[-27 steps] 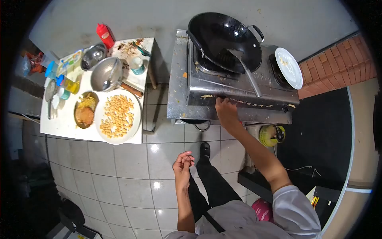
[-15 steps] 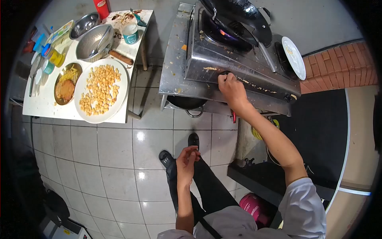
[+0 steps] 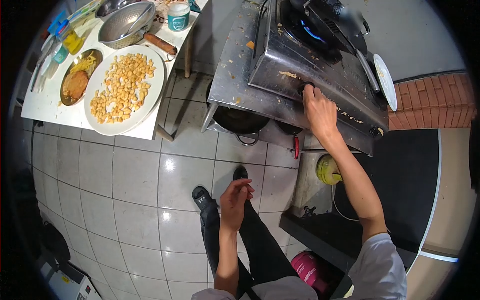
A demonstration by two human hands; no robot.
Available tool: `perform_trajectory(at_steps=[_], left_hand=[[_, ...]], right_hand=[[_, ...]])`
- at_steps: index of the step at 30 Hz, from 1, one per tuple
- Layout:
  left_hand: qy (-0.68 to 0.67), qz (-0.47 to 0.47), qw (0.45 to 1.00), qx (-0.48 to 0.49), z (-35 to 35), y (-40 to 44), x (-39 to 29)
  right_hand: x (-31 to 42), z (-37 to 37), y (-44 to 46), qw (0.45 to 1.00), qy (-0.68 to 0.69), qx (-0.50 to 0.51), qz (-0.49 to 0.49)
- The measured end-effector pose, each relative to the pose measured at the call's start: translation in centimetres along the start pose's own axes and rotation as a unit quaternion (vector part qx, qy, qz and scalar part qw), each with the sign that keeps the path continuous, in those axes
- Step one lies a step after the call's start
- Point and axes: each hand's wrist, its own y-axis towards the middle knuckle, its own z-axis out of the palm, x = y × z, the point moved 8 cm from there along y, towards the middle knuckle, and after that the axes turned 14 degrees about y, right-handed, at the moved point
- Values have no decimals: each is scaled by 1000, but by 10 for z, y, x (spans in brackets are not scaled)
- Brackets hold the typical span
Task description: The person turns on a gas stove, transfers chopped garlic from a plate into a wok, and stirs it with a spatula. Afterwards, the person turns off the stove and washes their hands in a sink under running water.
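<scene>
My right hand (image 3: pixel 320 115) grips the black control knob (image 3: pixel 306 88) on the front of a steel gas stove (image 3: pixel 330 95). On the burner, a blue flame (image 3: pixel 311 31) burns beside a dark wok (image 3: pixel 337 10) that sits tilted at the back. A long metal handle (image 3: pixel 367 72) of a utensil slopes down from the wok toward the stove front. My left hand (image 3: pixel 234 202) hangs in front of my body, fingers loosely bent and apart, holding nothing.
To the left, a white table (image 3: pixel 37 107) carries a plate of cut yellow cubes (image 3: pixel 122 90), a metal dish (image 3: pixel 64 92), and a metal strainer bowl (image 3: pixel 112 37). A white plate (image 3: pixel 382 75) leans at the stove's right. Pans (image 3: pixel 240 122) and a green gas cylinder (image 3: pixel 327 170) sit below.
The view has shifted, so table and stove appear higher. The flame shows more plainly, now blue. My right hand stays on the knob; my left hand barely moves.
</scene>
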Motion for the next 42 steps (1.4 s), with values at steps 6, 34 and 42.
perform_trajectory(at_steps=[6, 34, 42], left_hand=[[-4, 13, 1000, 15, 2, 3, 8], [-5, 16, 1000, 13, 5, 3, 16], [17, 19, 1000, 3, 5, 5, 15]], right_hand=[[1, -5, -1, 994, 89, -62, 4], [-3, -9, -1, 985, 144, -94, 27], [-3, -8, -1, 985, 145, -90, 35]])
